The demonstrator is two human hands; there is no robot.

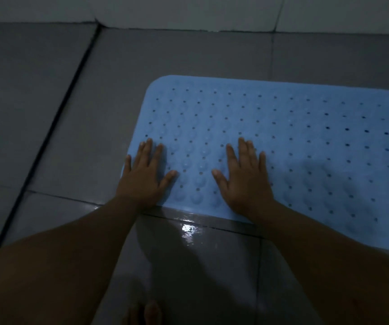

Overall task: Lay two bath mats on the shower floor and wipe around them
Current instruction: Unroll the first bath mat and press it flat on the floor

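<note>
Blue bath mat flat on grey tiled floor, left hand and right hand flat on it, fingers spread.

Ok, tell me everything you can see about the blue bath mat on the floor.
The bath mat is pale blue, rubbery or plastic-looking, with rounded corners, rows of small holes and raised bumps across its top. It lies flat on the grey tiled floor, a little short of the wall, and its right side runs out of view. The left hand and right hand press flat on its near left part, fingers spread. A wet, shiny patch of floor sits just at its near edge.
</note>
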